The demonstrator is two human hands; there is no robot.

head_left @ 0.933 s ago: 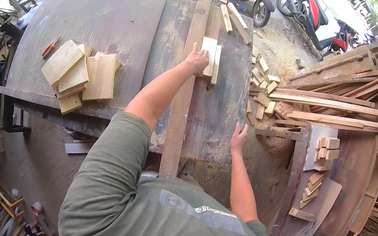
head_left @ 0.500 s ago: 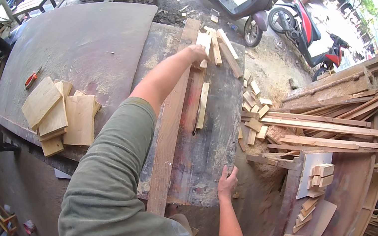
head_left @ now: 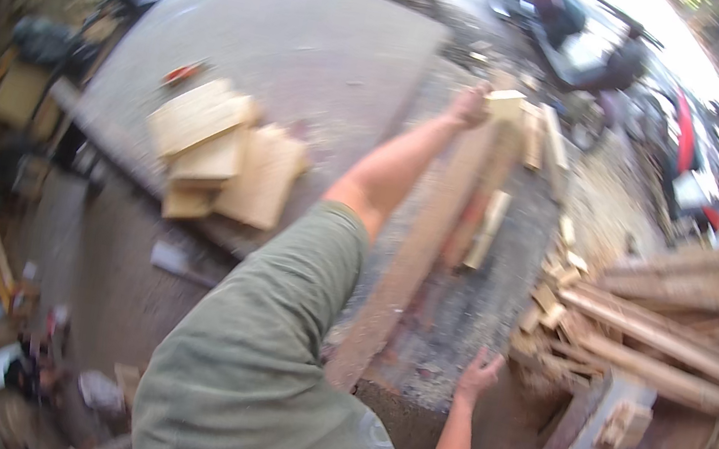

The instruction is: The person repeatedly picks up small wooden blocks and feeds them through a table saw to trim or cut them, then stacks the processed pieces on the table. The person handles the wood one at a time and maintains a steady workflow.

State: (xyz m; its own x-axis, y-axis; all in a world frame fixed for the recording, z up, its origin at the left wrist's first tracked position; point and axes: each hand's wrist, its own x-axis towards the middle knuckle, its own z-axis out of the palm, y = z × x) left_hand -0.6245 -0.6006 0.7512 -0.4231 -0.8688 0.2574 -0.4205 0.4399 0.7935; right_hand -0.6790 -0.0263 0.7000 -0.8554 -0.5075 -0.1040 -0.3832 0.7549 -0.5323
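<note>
My left arm stretches across a worn workbench (head_left: 512,261). My left hand (head_left: 470,106) is at the far end of a long brown plank (head_left: 416,259), beside a pale wood block (head_left: 504,108). Its fingers are smeared by motion, so its grip does not show. A narrow pale wood strip (head_left: 487,230) lies to the right of the plank, and short wood pieces (head_left: 531,136) lie at the bench's far end. Low by the bench's right edge, my right hand (head_left: 478,374) has its fingers apart and holds nothing.
Flat pale boards (head_left: 258,173) are stacked on a grey panel (head_left: 333,47) at left, near an orange-handled tool (head_left: 182,75). Offcuts and long timbers (head_left: 665,346) lie at right. More blocks (head_left: 621,429) sit at lower right. Motorbikes (head_left: 567,30) stand beyond the bench.
The view has turned, so the bench now slants and lies further right. My left hand has shifted from the pale block to its left side. My right hand stays near the bench edge.
</note>
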